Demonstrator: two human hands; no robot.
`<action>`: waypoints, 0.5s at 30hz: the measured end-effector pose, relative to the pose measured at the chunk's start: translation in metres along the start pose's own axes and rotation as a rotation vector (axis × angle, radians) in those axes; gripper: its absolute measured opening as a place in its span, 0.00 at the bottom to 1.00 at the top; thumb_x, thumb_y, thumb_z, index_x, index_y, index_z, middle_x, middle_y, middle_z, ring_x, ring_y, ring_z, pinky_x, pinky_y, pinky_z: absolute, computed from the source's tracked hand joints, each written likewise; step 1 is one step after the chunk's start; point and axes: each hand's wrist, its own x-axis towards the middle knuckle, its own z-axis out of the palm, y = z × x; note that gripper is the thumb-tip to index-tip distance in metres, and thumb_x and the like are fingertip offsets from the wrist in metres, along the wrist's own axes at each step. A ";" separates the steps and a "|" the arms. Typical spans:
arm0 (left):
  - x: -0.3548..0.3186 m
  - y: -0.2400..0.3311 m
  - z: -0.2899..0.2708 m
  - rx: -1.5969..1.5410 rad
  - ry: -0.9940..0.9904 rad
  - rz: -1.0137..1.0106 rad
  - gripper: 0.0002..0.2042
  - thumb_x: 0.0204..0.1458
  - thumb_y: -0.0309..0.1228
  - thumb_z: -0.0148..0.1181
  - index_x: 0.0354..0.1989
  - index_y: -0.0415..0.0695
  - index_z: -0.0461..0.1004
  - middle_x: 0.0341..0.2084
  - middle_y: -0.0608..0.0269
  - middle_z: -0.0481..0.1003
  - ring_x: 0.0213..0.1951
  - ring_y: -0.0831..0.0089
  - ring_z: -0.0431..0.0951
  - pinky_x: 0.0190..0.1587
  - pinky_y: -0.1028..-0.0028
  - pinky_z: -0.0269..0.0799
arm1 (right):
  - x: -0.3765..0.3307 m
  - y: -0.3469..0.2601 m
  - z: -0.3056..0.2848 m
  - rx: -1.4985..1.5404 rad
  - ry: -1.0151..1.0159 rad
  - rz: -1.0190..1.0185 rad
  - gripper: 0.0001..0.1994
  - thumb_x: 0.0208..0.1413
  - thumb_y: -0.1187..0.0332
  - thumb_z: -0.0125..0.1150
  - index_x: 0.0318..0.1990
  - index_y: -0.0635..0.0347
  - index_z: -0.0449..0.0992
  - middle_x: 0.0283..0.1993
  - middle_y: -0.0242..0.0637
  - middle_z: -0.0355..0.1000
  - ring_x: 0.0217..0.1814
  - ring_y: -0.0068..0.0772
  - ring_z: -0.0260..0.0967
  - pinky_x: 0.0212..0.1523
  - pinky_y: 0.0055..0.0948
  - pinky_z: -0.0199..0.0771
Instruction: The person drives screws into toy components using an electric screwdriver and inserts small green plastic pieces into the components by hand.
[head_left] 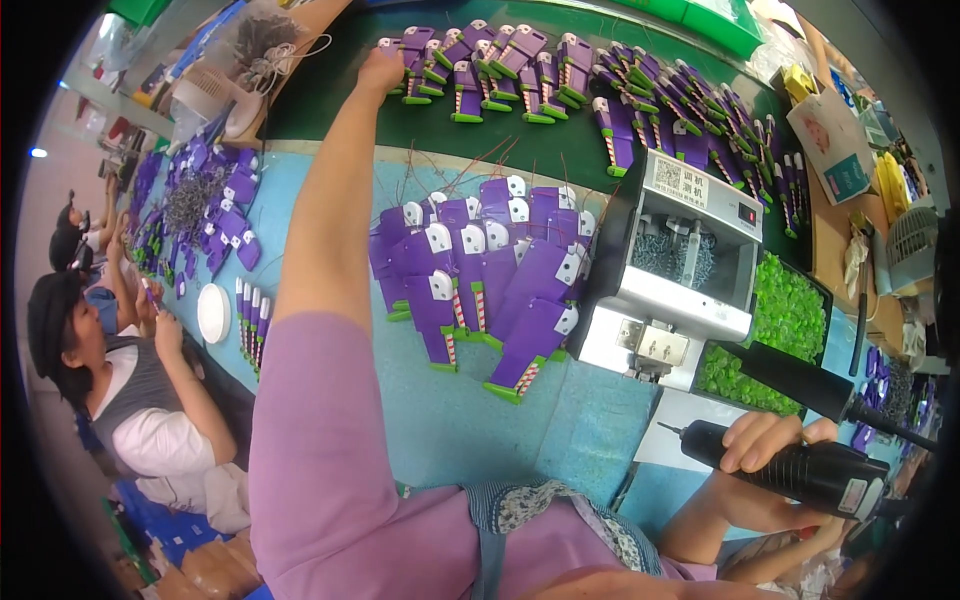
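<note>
My left arm stretches to the far side, where my left hand (382,68) looks closed on a purple toy part (411,38) with a white joint; its fingertips are partly hidden. My right hand (770,442) is wrapped round a black electric screwdriver (815,474) at the lower right, its thin bit pointing left. On the blue tabletop (450,425) between my arms lies a cluster of purple toy parts (473,262) with white joints, green ends and red-striped strips. Thin wires stick out at their far side.
A screw feeder (680,275) full of small screws stands right of the cluster, beside a tray of green pieces (780,320). Many purple parts (520,60) lie on the dark green surface (320,100) beyond. A co-worker (150,370) sits at left near a white round lid (213,313).
</note>
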 end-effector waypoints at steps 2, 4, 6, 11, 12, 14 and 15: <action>-0.027 0.010 -0.013 -0.015 0.067 0.128 0.24 0.57 0.45 0.50 0.52 0.36 0.69 0.48 0.42 0.74 0.51 0.47 0.74 0.55 0.60 0.68 | -0.003 0.001 0.000 0.068 0.030 0.039 0.36 0.55 0.32 0.46 0.48 0.62 0.58 0.23 0.43 0.67 0.17 0.38 0.66 0.24 0.33 0.67; -0.079 0.018 -0.063 -0.182 -0.003 0.202 0.18 0.61 0.38 0.46 0.48 0.37 0.73 0.44 0.47 0.77 0.46 0.54 0.78 0.50 0.64 0.71 | -0.006 -0.001 0.006 0.085 0.010 0.051 0.36 0.55 0.32 0.45 0.48 0.62 0.58 0.22 0.43 0.67 0.16 0.37 0.65 0.25 0.33 0.68; -0.156 0.061 -0.111 -0.690 -0.191 0.120 0.15 0.62 0.34 0.46 0.45 0.37 0.75 0.39 0.55 0.79 0.42 0.66 0.79 0.46 0.71 0.72 | -0.011 -0.005 0.004 0.067 0.051 0.041 0.37 0.55 0.32 0.46 0.48 0.62 0.59 0.22 0.42 0.67 0.16 0.37 0.65 0.25 0.33 0.68; -0.317 0.012 -0.222 -0.481 -0.229 0.282 0.12 0.57 0.29 0.58 0.46 0.37 0.75 0.39 0.61 0.77 0.41 0.74 0.78 0.48 0.75 0.71 | -0.027 -0.004 0.008 0.064 0.029 0.090 0.38 0.55 0.31 0.42 0.50 0.64 0.60 0.22 0.40 0.65 0.16 0.32 0.62 0.26 0.33 0.65; -0.346 -0.002 -0.233 -0.447 -0.206 0.218 0.13 0.53 0.28 0.62 0.46 0.38 0.75 0.38 0.62 0.78 0.40 0.75 0.77 0.48 0.75 0.71 | -0.030 -0.003 0.010 0.076 0.017 0.105 0.38 0.55 0.31 0.42 0.50 0.64 0.60 0.22 0.40 0.65 0.16 0.32 0.62 0.26 0.33 0.65; -0.393 -0.030 -0.254 -0.057 -0.212 0.172 0.23 0.46 0.27 0.68 0.52 0.39 0.71 0.48 0.53 0.74 0.51 0.65 0.74 0.55 0.68 0.68 | -0.033 -0.003 0.014 0.101 0.012 0.147 0.38 0.56 0.31 0.40 0.50 0.64 0.60 0.22 0.40 0.65 0.16 0.32 0.62 0.26 0.33 0.65; -0.409 -0.048 -0.255 -0.055 -0.207 0.165 0.23 0.46 0.27 0.68 0.52 0.39 0.71 0.48 0.53 0.74 0.51 0.65 0.74 0.55 0.68 0.68 | -0.035 -0.002 0.017 0.100 0.001 0.153 0.39 0.56 0.30 0.38 0.50 0.65 0.60 0.22 0.40 0.65 0.16 0.32 0.62 0.24 0.31 0.64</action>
